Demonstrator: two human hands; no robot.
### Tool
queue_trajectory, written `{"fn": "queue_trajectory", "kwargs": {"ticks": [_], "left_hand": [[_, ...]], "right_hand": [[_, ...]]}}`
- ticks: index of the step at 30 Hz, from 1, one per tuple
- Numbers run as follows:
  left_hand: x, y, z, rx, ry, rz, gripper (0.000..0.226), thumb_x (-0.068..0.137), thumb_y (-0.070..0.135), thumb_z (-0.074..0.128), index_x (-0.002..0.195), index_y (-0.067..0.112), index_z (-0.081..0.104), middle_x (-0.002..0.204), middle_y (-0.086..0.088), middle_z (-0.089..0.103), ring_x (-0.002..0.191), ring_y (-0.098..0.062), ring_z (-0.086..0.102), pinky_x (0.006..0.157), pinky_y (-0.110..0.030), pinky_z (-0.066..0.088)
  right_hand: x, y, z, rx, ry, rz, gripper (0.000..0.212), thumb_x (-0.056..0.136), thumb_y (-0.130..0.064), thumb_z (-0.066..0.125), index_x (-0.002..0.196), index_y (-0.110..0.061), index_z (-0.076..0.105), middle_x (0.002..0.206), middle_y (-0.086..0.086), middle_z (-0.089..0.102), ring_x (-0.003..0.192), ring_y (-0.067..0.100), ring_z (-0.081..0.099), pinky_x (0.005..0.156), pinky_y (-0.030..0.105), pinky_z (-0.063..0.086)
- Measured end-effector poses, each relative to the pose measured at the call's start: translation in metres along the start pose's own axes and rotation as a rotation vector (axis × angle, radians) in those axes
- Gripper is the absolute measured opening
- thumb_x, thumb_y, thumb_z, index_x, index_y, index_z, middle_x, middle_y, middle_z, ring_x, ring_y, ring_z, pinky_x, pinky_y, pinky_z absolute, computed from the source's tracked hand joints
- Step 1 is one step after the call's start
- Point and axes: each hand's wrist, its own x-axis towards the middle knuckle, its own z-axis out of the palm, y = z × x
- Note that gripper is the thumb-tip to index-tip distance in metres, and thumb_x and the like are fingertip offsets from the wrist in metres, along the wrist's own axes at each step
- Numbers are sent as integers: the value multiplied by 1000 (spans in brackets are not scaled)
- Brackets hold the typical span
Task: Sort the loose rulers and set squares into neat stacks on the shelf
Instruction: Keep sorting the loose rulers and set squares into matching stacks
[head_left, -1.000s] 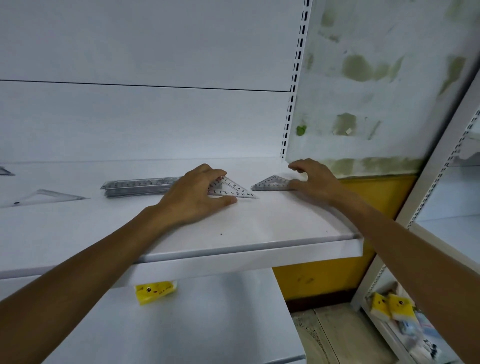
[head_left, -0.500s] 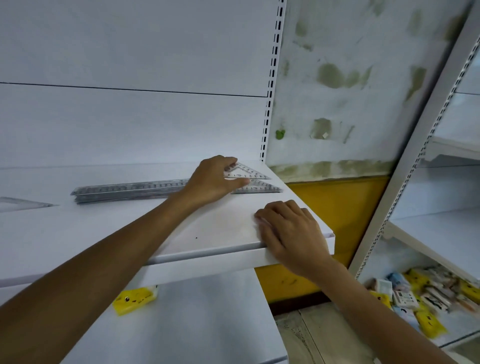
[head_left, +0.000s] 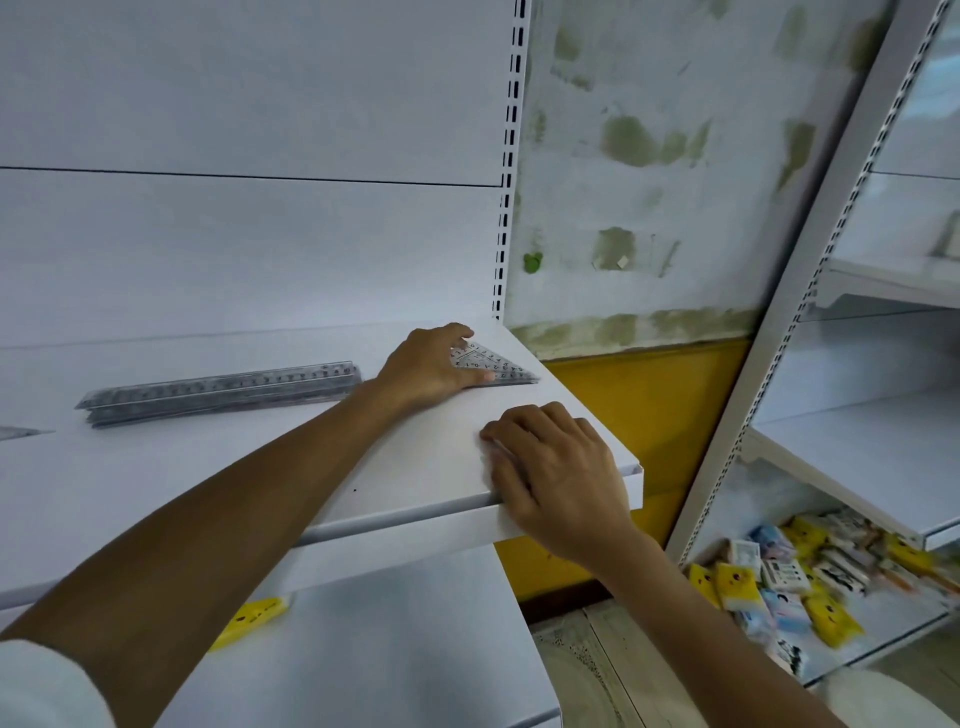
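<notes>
I count two grips, both bare hands, over one white shelf (head_left: 311, 467).

The left grip (head_left: 426, 369) is at the shelf's back right corner. It holds a small pile of clear set squares (head_left: 501, 364), with the thumb along their near edge and the fingers curled over the far left corner. Overlapping printed scales tell me there are at least two pieces in the pile, but I cannot get an exact number. The pile lies flat, and its right point reaches just short of the shelf's right edge.

The right grip (head_left: 558, 473) sits on the front edge of the shelf, near the front right corner and well apart from the set squares. Its fingers are bent with the tips on top, and the thumb goes down the front lip. I cannot tell whether it clasps the lip or only rests there.

To the left of the left grip lies one stack of clear rulers (head_left: 223, 389), close to the wrist but not touching it. The stack holds several long rulers, slightly fanned, and I cannot count the layers. At the far left, one more clear tip (head_left: 21, 432) is cut off by the frame.

One yellow packet (head_left: 254, 618) lies on the lower shelf (head_left: 389, 649). A heap of small packets (head_left: 810, 577), too many to count, lies on the neighbouring rack to the right.
</notes>
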Motion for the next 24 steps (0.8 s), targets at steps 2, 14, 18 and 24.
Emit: {"fn": "queue_trajectory", "kwargs": {"ticks": [2, 14, 18, 24], "left_hand": [[1, 0, 2, 23, -3, 6, 66, 71, 50, 72, 127, 23, 49, 129, 0, 56, 120, -20, 49, 101, -38, 39], [0, 1, 6, 104, -8, -11, 76, 65, 60, 71, 127, 24, 48, 122, 2, 59, 111, -18, 54, 84, -30, 39], [0, 1, 6, 106, 15, -1, 70, 68, 53, 72, 126, 20, 48, 117, -1, 61, 109, -20, 54, 87, -32, 42], [-3, 3, 2, 137, -16, 7, 71, 73, 51, 69, 132, 22, 42, 125, -2, 57, 115, -21, 51, 91, -34, 41]], "right_hand": [[0, 0, 1, 0, -1, -1, 34, 86, -32, 36, 94, -18, 66, 92, -3, 66, 78, 16, 55, 65, 27, 39], [0, -2, 0, 3, -35, 16, 36, 87, -31, 34, 95, -18, 66, 93, -3, 66, 80, 17, 56, 65, 32, 47], [0, -1, 1, 11, -31, 15, 36, 87, -30, 34, 95, -18, 67, 92, -2, 67, 79, 17, 56, 64, 33, 47], [0, -2, 0, -10, -30, 17, 38, 87, -32, 32, 97, -18, 66, 95, -2, 67, 83, 17, 57, 67, 33, 48]]}}
